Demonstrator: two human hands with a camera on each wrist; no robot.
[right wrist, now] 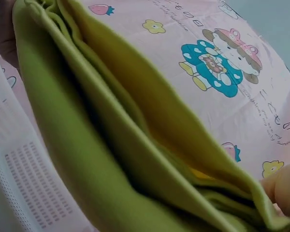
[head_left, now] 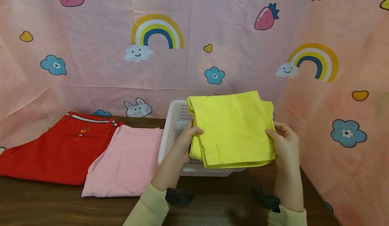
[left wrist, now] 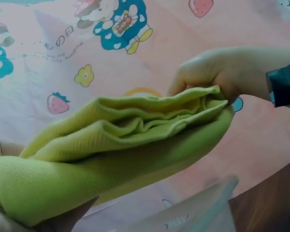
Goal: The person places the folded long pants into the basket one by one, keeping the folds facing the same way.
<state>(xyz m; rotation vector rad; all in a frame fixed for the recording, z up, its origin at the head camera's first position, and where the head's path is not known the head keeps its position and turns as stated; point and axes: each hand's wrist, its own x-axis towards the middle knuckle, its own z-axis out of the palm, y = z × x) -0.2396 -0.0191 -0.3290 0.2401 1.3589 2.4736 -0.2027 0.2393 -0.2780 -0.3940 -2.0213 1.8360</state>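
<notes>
Soft, even light in head view, 2 wrist views dimmer, hazier, dark shadows inside the folded cloth

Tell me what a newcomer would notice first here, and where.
Probably the bright yellow folded garment, held between the left hand and right hand and hiding much of the white basket in the head view. Next come the red garment and pink garment, lying left of the basket on the dark table. Behind everything hangs a rainbow-printed pink cloth.
</notes>
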